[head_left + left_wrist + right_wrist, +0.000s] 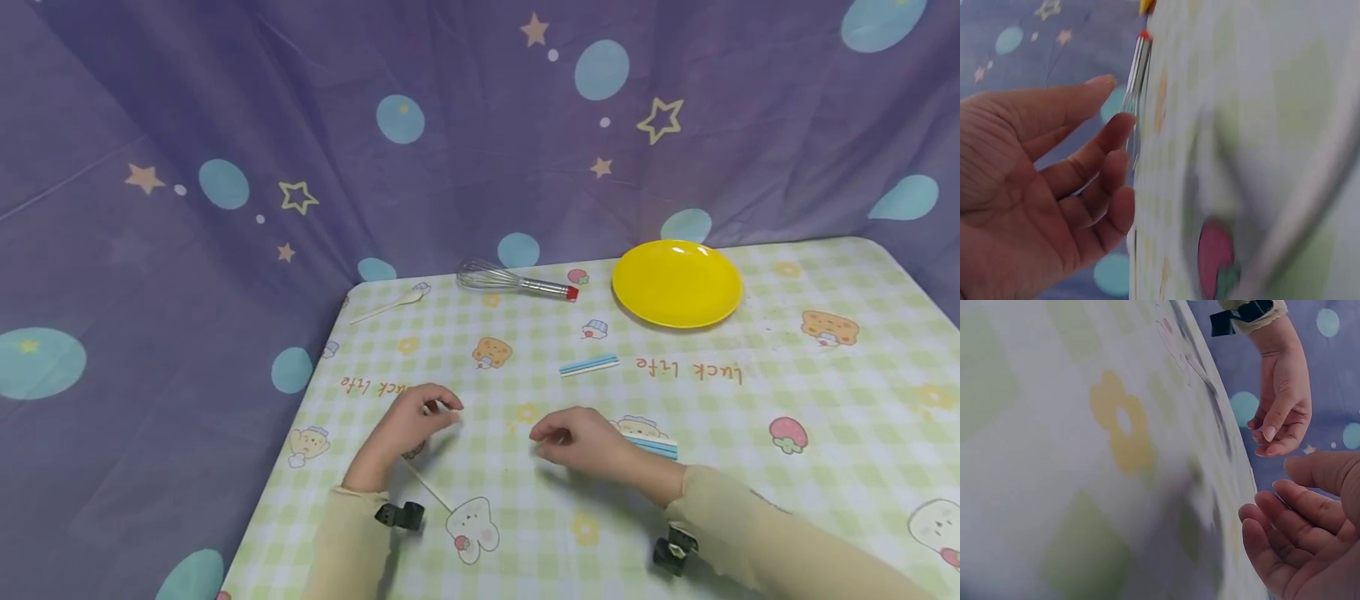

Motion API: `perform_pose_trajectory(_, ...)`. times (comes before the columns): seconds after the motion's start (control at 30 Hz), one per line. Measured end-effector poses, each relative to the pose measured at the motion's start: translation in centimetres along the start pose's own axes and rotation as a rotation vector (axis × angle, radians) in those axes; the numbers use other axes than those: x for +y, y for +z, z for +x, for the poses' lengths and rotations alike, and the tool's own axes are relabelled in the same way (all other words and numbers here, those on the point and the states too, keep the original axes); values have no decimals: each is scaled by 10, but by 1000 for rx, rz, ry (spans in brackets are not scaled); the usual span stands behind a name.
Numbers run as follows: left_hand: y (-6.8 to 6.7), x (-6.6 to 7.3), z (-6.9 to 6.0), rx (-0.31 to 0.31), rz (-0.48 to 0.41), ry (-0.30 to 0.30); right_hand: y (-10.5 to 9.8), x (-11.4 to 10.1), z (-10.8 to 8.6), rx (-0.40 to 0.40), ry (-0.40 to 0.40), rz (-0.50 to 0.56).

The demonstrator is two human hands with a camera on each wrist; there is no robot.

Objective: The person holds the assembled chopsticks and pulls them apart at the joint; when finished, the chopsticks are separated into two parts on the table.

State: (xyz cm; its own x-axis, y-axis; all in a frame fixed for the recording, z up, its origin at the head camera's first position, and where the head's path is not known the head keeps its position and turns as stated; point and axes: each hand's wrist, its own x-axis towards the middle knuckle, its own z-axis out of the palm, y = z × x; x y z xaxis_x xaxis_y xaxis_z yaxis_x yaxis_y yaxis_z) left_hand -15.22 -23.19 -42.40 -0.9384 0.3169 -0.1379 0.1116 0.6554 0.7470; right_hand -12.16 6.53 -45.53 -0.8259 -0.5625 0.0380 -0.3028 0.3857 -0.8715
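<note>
My left hand [416,421] hovers over the left part of the table, its fingers loosely curled around nothing. Below that wrist lies a thin pale stick [431,487], whose far end the hand hides; it looks blurred in the left wrist view [1316,215]. To the right, my right hand [581,442] is also above the cloth, fingers bent and holding nothing. Beside the right wrist, partly covered, is a blue and white striped strip [651,447]. A similar bundle of blue and white strips [589,365] lies beyond the right hand.
At the table's back lie a pale spoon [390,306], a wire whisk [517,283] with a red-tipped handle, and a yellow plate [677,283]. A checked, printed cloth [847,408] covers the table. Behind it hangs a purple curtain [480,183].
</note>
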Motion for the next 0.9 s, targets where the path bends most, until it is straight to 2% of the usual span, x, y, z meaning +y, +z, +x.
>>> perform_pose_trajectory(0.07, -8, -5, -8, -28, -16, -12, 6, -1, 4, -26, 2, 14)
perform_pose_trajectory(0.13, -15, -11, -15, -35, 17, 4, 13, -2, 6, -46, 2, 26)
perform_pose_trajectory(0.37, -25, -30, -36, 74, 278, 96, 28, -8, 11, -106, -20, 67)
perform_pose_trajectory(0.43, -27, -33, -43, 76, 316, 71, 30, -10, 11, -110, -17, 70)
perform_pose_trajectory(0.57, -26, -40, -52, 61, 352, -15, 33, -12, 13, -106, -10, 56)
perform_pose_trajectory(0.67, -22, -44, -53, 65, 380, -38, 34, -11, 13, -106, -6, 53)
perform_pose_trajectory(0.9, -13, -43, -46, 66, 493, 24, 36, -8, 15, -113, -4, 51)
